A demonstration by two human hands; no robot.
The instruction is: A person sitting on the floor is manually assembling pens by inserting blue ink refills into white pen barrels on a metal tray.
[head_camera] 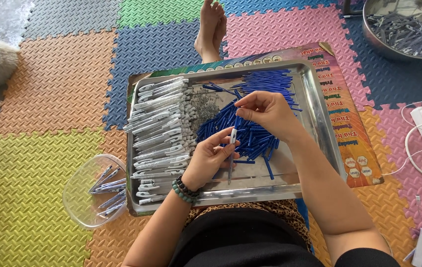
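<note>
L hand [211, 157] closed round pen barrel [232, 148]

The foam floor mat [47, 99] is a patchwork of yellow, orange, blue, green, pink and grey tiles; the tray [315, 113] is silvery, holding blue tubes [255, 136] and white pen barrels [159, 128]; the wrist beads [183, 190] are green and black; the cloth [270, 207] is leopard-spotted

A home floor used for piecework: foam puzzle mats [47, 99], bare foot [211, 27].
</note>
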